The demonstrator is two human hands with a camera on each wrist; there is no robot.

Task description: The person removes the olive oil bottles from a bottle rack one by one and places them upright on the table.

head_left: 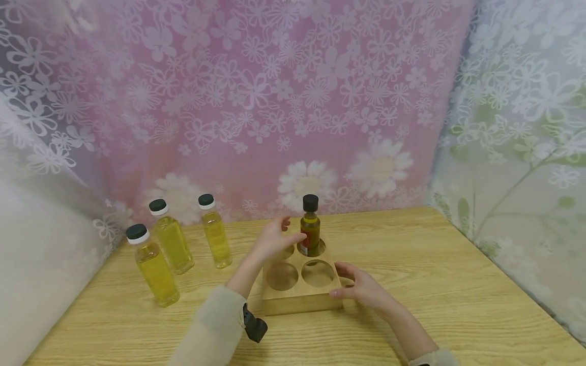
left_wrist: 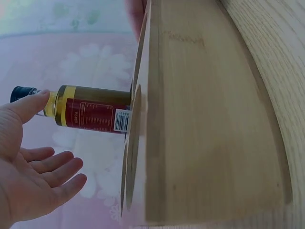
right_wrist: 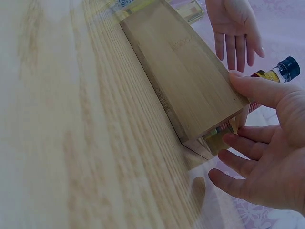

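Note:
A wooden rack [head_left: 302, 305] with round holes sits on the table. In its back right hole stands an upright dark bottle [head_left: 313, 229] with a black cap and a red label [left_wrist: 93, 113]. My left hand [head_left: 273, 240] is beside this bottle, thumb near the bottle's neck and the other fingers spread and relaxed in the left wrist view. With its thumb on the front edge and fingers along the side, my right hand [right_wrist: 271, 138] holds the rack's right front corner. The two front holes hold no bottle; my left hand partly covers the back left one.
Three clear bottles of yellow oil stand left of the rack: a front one [head_left: 156, 274], one behind it [head_left: 175, 243] and another nearer the rack [head_left: 215, 236]. Flowered cloth [head_left: 284, 101] hangs along the back and sides of the wooden table [head_left: 435, 284].

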